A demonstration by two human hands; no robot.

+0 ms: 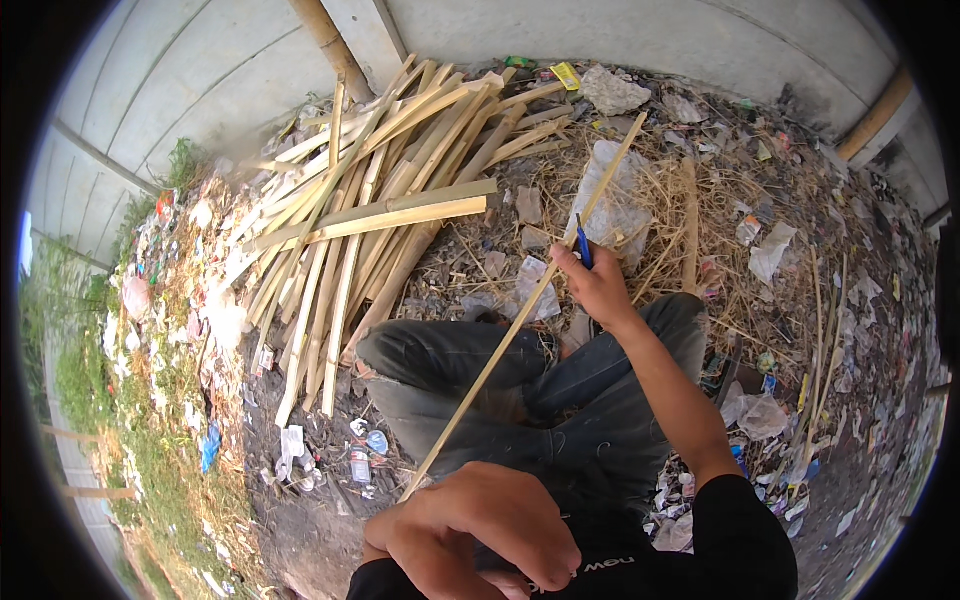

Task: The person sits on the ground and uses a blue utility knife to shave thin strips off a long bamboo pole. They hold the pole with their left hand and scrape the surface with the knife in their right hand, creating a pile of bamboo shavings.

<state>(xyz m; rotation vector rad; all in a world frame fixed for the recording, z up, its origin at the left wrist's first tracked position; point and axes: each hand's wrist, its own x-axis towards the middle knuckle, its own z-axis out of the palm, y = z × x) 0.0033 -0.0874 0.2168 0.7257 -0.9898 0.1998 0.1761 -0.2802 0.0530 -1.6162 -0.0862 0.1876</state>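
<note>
A long thin bamboo strip point(500, 350) runs diagonally from near my left hand point(480, 530) up past my right hand point(598, 285) toward the far right. My left hand grips its near end close to my body. My right hand is closed on a blue pen point(583, 245) and rests against the strip about midway along it. My knees in dark grey trousers point(560, 390) lie under the strip.
A heap of split bamboo strips point(370, 200) lies on the ground to the upper left. Plastic litter and dry straw point(760, 250) cover the ground ahead and right. A grey wall point(600, 30) with bamboo poles stands behind. Grass point(90, 380) grows at left.
</note>
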